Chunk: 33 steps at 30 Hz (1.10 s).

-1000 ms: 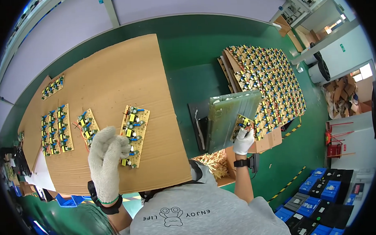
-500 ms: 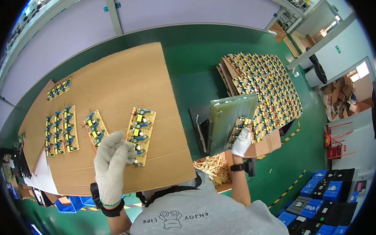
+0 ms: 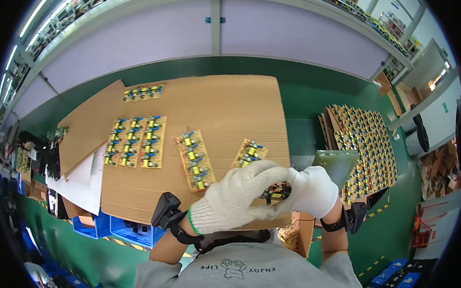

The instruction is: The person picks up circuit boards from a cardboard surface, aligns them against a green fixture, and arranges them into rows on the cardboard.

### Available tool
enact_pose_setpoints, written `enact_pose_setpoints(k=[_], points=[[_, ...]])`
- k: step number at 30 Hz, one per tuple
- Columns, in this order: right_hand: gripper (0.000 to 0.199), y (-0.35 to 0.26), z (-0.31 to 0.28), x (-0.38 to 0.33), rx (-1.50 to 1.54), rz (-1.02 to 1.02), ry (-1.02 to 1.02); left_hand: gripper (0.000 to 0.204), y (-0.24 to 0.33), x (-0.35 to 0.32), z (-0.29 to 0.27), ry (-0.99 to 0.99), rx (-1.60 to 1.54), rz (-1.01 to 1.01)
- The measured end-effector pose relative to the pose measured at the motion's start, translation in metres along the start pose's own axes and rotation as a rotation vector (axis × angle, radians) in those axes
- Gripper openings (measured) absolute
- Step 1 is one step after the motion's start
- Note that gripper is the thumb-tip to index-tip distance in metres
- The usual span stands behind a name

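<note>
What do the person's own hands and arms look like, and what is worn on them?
Both the left hand and the right hand wear white knitted gloves; the left cuff has a green edge. Each wrist carries a black strap with a small black device. Grey sleeves end above the elbows; the forearms are bare.

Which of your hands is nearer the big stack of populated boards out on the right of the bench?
Right. The right hand is just left of the board stack, gripping a green panel that reaches toward it. The left hand sits farther left over the cardboard sheet.

Electronics assembly workshop: circuit boards [image 3: 136, 142] lay on a cardboard-covered table [image 3: 224, 108], more boards stacked [image 3: 365, 139] alongside.
</note>
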State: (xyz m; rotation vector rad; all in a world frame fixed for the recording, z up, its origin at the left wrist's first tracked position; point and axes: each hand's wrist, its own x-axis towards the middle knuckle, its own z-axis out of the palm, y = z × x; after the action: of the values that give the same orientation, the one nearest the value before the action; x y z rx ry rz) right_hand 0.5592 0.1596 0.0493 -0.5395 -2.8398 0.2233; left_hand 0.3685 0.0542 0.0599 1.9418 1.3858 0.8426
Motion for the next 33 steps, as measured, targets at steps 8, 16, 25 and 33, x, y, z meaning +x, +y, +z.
enact_pose_setpoints(k=[8,16,25,33], points=[[0.071,-0.051,-0.008,0.060,-0.019,-0.083,-0.123,0.038,-0.039,-0.065,-0.018,0.319,-0.320,0.021],[0.071,-0.081,-0.001,0.097,0.024,-0.080,-0.272,0.023,-0.040,-0.089,-0.058,0.323,-0.296,-0.191],[0.071,-0.074,0.012,0.104,0.025,-0.005,-0.099,0.019,-0.055,-0.103,-0.066,0.413,-0.004,0.213],[0.080,-0.094,0.012,0.133,0.007,-0.100,-0.106,0.058,-0.035,-0.119,-0.112,0.475,0.317,0.071]])
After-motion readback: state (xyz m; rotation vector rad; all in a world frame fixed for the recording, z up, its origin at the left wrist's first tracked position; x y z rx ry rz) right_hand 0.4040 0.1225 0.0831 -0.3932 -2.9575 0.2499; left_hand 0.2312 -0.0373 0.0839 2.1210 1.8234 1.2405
